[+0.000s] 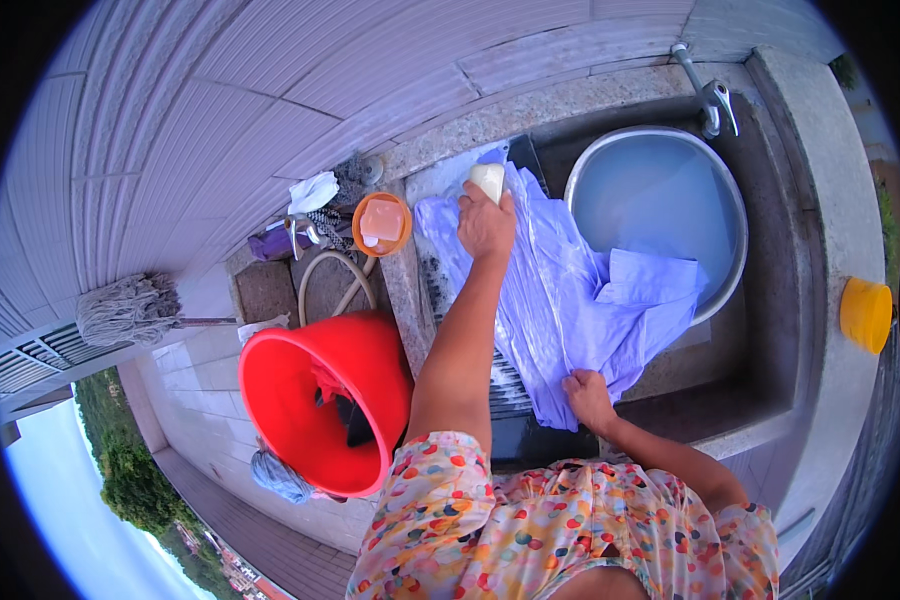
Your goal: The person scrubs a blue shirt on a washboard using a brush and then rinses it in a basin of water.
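A wet lilac garment [547, 300], apparently a shirt, lies spread over a ribbed washboard [511, 382], with soapy streaks on its fabric. My left hand [487, 229] grips a pale bar of soap [487, 180] at the garment's far end. Nearer to me, my right hand [591, 401] clutches the garment's lower edge. Part of the cloth hangs to the right over the rim of a round metal basin [742, 262] holding cloudy bluish water. How far the cloth dips into the water I cannot tell.
The basin stands in a concrete sink [776, 360] under a tap [712, 112]. At left tilts a red bucket [330, 337] with dark and red cloth inside. Beyond it are an orange bowl [382, 223] with soap, a hose [319, 270] and a mop [131, 307]. A yellow container [865, 315] sits on the right ledge.
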The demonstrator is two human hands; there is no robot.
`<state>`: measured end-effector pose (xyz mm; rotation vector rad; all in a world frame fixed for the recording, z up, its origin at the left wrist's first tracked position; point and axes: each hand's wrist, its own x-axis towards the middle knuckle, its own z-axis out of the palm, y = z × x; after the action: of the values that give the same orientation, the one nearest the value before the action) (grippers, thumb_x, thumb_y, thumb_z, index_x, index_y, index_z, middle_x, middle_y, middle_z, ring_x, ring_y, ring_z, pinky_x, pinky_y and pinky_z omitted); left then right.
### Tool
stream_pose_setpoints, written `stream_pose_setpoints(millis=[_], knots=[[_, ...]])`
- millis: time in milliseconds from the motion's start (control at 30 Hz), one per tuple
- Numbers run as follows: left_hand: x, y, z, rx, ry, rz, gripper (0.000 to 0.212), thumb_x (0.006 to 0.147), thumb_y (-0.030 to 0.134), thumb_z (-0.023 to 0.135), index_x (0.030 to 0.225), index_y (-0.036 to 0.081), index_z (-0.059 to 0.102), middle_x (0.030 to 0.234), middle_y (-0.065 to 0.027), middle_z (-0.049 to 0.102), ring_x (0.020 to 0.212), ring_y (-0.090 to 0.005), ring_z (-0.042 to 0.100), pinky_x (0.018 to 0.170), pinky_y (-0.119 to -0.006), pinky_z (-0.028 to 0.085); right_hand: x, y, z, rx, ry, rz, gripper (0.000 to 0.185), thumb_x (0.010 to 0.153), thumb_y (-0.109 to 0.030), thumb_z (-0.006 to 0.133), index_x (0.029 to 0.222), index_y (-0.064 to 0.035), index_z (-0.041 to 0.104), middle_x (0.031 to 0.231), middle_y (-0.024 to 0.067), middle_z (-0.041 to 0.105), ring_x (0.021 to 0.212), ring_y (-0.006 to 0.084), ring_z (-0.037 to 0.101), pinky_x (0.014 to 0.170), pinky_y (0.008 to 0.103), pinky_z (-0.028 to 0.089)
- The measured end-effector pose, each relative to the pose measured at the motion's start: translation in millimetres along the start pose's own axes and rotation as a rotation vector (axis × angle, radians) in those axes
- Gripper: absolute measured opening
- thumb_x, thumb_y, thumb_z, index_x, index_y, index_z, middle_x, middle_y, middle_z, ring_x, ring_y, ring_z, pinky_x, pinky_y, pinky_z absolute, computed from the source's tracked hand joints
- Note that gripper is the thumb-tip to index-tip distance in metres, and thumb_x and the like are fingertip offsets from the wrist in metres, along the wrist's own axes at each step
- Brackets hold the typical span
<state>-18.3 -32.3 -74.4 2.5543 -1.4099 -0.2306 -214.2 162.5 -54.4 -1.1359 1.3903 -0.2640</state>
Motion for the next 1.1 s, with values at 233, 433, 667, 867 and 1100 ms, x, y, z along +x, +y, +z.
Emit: stream_pose_setpoints(millis=[233, 433, 667, 867, 1100], knots=[[-203, -25, -30, -0.178, -0.329, 0.366, 0.070, 0.077, 0.035, 0.060, 0.126, -0.004, 0.031, 0.096, -0.0251, 0.052, 0.082, -0.0403, 0.056, 0.066, -0.048, 0.046, 3, 12, 3, 0.092, 0.033, 0.021, 0.025, 0.077, -0.015, 0.049, 0.069, 0.0074, 0.055, 0.056, 0.0225, 0.051, 0.051, 0.0274, 0.052, 0.053, 0.0384, 0.040], [-66, 6, 3, -0.050, 0.010, 0.163, 0.060, 0.078, 0.035, 0.058, 0.118, -0.005, 0.037, 0.086, -0.0198, 0.053, 0.074, -0.0344, 0.058, 0.061, -0.043, 0.048, 0, 10, -3, -0.021, 0.004, -0.018, 0.024, 0.077, -0.015, 0.050, 0.068, 0.0072, 0.055, 0.054, 0.0201, 0.051, 0.051, 0.0235, 0.053, 0.052, 0.0379, 0.040], [-19, 10, 2, -0.101, -0.050, -0.003, 0.057, 0.078, 0.034, 0.058, 0.116, -0.003, 0.038, 0.093, -0.0203, 0.054, 0.080, -0.0362, 0.058, 0.067, -0.044, 0.048, 1, -1, -5, 0.006, -0.015, 0.030, 0.025, 0.074, -0.015, 0.049, 0.068, 0.0075, 0.056, 0.062, 0.0279, 0.052, 0.059, 0.0389, 0.057, 0.055, 0.0427, 0.042], [-208, -29, -34, -0.255, -0.352, 0.282, 0.072, 0.073, 0.038, 0.063, 0.124, -0.004, 0.034, 0.101, -0.0237, 0.053, 0.084, -0.0390, 0.057, 0.069, -0.045, 0.047, 1, 9, -1, 0.028, 0.063, -0.045, 0.024, 0.075, -0.015, 0.050, 0.069, 0.0069, 0.057, 0.062, 0.0261, 0.053, 0.054, 0.0325, 0.056, 0.054, 0.0396, 0.042], [-25, -16, -4, -0.044, -0.014, 0.026, 0.050, 0.076, 0.035, 0.058, 0.106, -0.001, 0.042, 0.090, -0.0201, 0.056, 0.077, -0.0368, 0.059, 0.064, -0.047, 0.048, -11, 0, -5, -0.014, 0.015, -0.102, 0.019, 0.079, -0.011, 0.050, 0.073, 0.0054, 0.055, 0.061, 0.0268, 0.050, 0.059, 0.0418, 0.054, 0.051, 0.0418, 0.041]])
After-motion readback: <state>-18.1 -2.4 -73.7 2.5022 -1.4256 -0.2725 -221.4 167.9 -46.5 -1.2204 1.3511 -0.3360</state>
